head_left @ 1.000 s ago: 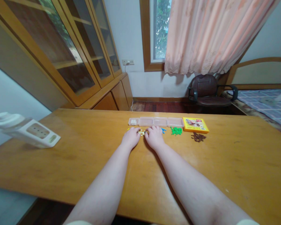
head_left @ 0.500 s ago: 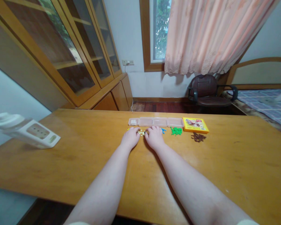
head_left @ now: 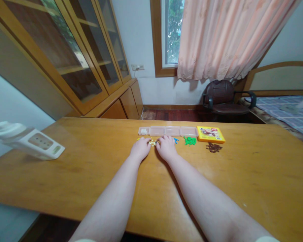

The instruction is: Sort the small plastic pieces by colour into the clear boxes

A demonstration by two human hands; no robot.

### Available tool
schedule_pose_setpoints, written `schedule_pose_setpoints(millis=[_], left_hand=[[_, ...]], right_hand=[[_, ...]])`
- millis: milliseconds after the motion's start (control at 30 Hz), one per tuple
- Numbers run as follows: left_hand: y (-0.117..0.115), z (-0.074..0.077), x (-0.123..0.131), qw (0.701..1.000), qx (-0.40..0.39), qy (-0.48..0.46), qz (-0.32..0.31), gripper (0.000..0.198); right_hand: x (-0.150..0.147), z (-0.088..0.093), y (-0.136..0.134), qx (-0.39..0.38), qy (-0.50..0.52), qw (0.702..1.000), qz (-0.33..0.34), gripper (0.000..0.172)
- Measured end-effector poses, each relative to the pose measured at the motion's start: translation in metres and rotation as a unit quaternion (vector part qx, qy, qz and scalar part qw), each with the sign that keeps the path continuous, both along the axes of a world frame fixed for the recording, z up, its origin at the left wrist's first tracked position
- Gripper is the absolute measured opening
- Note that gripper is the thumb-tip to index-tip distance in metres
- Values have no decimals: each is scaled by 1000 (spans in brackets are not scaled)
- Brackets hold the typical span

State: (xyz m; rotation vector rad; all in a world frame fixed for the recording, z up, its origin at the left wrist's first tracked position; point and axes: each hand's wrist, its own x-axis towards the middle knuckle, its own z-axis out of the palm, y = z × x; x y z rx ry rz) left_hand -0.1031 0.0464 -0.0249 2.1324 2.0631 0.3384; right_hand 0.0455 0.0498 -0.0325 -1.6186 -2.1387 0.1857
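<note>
Two curled hands (head_left: pixel 140 148) (head_left: pixel 167 148) flank pale bits (head_left: pixel 152 143) on smooth wood (head_left: pixel 98 151); whether they pinch any, I cannot tell.

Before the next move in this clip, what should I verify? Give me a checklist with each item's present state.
1. Both hands in view: ok; left hand and right hand flank the pale pieces.
2. Firm grip on a piece: cannot tell; fingertips too small.
3. All blue pieces visible: cannot tell; the right hand may hide some.
4. Green pieces apart from brown pieces: ok.
5. Bottle away from the hands: ok, far left.
</note>
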Motion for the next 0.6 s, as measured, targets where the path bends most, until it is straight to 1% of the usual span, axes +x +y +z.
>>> schedule_pose_setpoints(millis=[67, 133, 200, 267, 333, 600], left_hand=[[-5, 6, 1, 1000, -3, 13, 7, 36], [-11, 12, 1, 999, -8, 39, 29, 39], [-18, 15, 1, 994, -47, 69, 63, 45], [-23, 15, 3, 988, -105, 83, 81, 51], [-24, 14, 6, 984, -134, 85, 80, 55], [-21, 13, 14, 985, -137, 91, 59, 52]], right_hand=[[1, 0, 0, -2, -1, 1000, -1, 26], [1, 1, 1, -3, -2, 1000, 1, 26], [1, 1, 1, -7, -5, 1000, 5, 25], [1, 1, 1, -13, -11, 1000, 5, 25], [1, 2, 1, -16, -16, 1000, -2, 26], [2, 1, 1, -34, -37, 998, -24, 30]])
